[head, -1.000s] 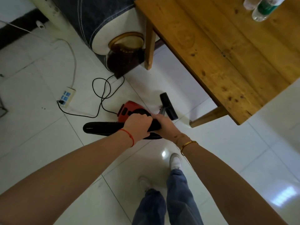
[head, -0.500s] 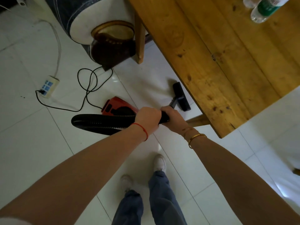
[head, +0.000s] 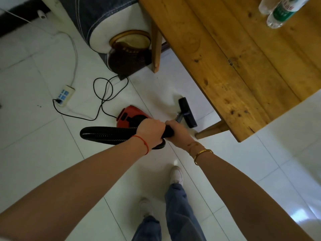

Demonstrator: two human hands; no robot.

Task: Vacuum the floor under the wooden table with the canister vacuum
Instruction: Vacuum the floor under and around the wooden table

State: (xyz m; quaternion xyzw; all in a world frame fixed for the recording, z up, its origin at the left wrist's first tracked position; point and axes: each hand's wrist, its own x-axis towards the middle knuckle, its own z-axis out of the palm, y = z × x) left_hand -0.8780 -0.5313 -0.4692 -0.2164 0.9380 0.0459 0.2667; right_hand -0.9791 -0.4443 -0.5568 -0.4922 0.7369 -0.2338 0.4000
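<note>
My left hand (head: 151, 132) and my right hand (head: 178, 132) both grip the black handle of the vacuum hose (head: 107, 136), side by side. The ribbed hose loops out to the left. Below my hands the red canister vacuum (head: 129, 114) sits on the white tile floor. The black floor nozzle (head: 187, 112) rests on the tiles just short of the wooden table's (head: 243, 66) near edge, between its two visible legs (head: 155, 49). The thin metal wand from the nozzle to my right hand is mostly hidden.
A black power cord (head: 102, 94) loops from the canister to a white power strip (head: 65, 95) on the floor at left. A dark brown pot (head: 128, 56) and a fabric-covered object stand by the far table leg. Two plastic bottles (head: 279, 13) stand on the tabletop. My feet (head: 176, 174) are behind the hose.
The nozzle has slid back a little from under the table edge toward me. Both hands keep their grip on the hose handle. The view has shifted slightly.
</note>
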